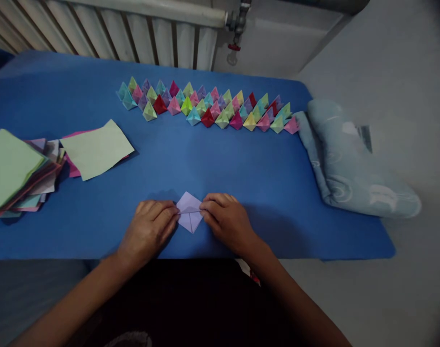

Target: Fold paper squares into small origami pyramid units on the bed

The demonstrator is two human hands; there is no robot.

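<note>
- The left hand [149,227] lies palm down on the blue table [241,178], fingers curled loosely, their tips pressing the left corner of a small lilac paper [189,212].
- The right hand [225,217] mirrors it, fingertips pinching the paper's right corner along a crease that runs across its middle.
- The lilac paper sits between the two hands, folded into a diamond shape, flat on the table near its front edge.
- Farther back, a long double row of small folded paper shapes [205,107] in many colours runs across the table.
- To the left lies a stack of coloured paper sheets [18,173], with a pale green sheet [97,148] just beside it.
- At the table's right end rests a rolled light blue cloth [350,164].
- A radiator [133,29] stands behind the table.
</note>
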